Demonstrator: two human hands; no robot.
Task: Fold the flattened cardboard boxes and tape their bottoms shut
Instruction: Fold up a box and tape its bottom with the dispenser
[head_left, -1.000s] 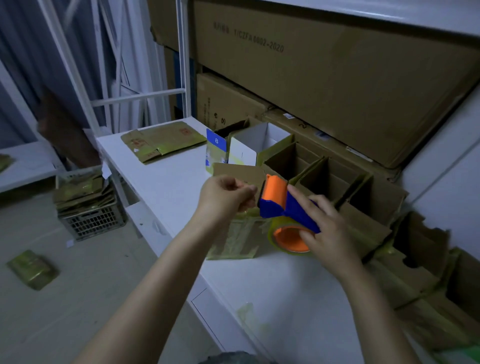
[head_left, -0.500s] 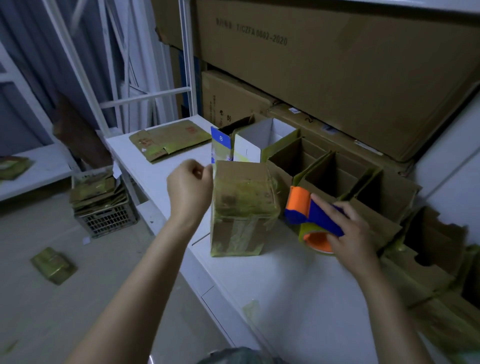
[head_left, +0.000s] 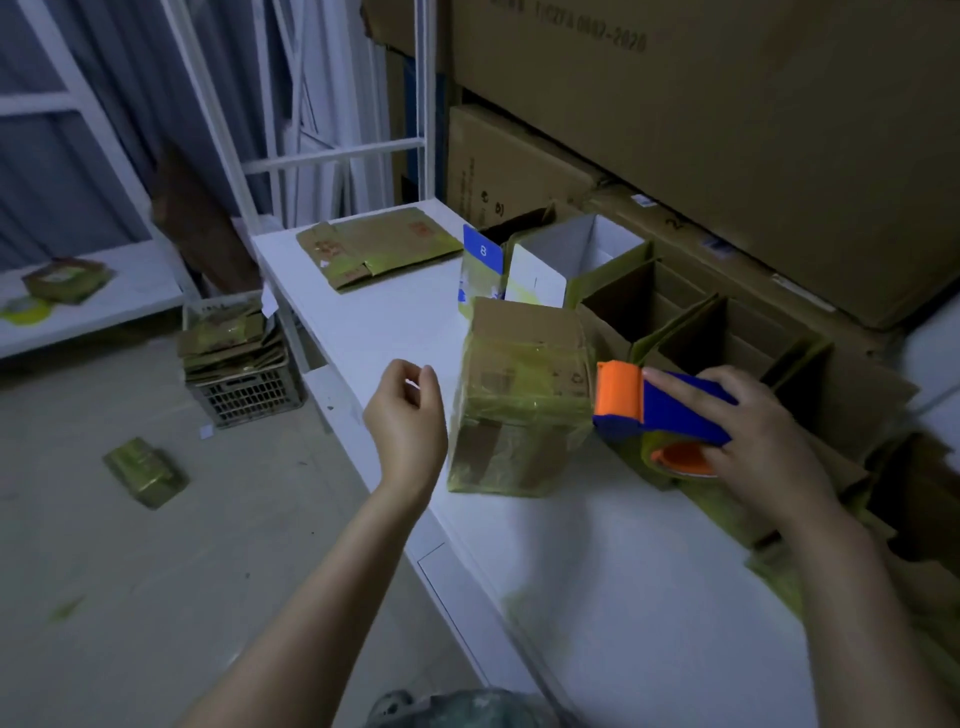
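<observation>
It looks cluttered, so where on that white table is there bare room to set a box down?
Bare: the near end of the table, in front of the taped box, and the strip between that box and the flattened cardboard farther back. Crowded: the wall side, with open boxes in a row and the right hand gripping the tape dispenser.

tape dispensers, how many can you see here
1. The tape dispenser is in the right hand, just right of the taped box on the table. Another could be hidden among the open boxes behind.
</observation>
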